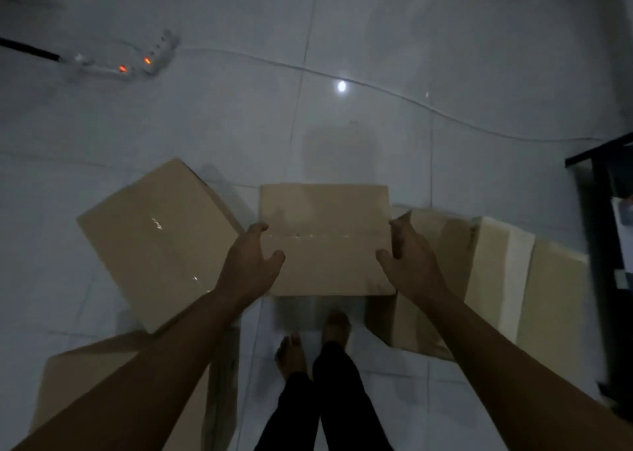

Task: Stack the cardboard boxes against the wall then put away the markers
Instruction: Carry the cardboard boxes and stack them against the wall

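A closed cardboard box (325, 241) with a taped seam sits in the middle, above the white tiled floor and my bare feet. My left hand (248, 262) grips its left side, thumb on top. My right hand (407, 262) grips its right side the same way. Another closed cardboard box (154, 241) lies tilted to the left on the floor. A third cardboard box (496, 279) with pale tape lies to the right. A flat piece of cardboard (85, 382) lies at the lower left under my left forearm. No markers are visible.
Two white power strips (137, 60) with orange lights lie on the floor at the upper left. A thin white cable (394, 91) runs across the tiles. Dark furniture (603, 211) stands at the right edge. The room is dim.
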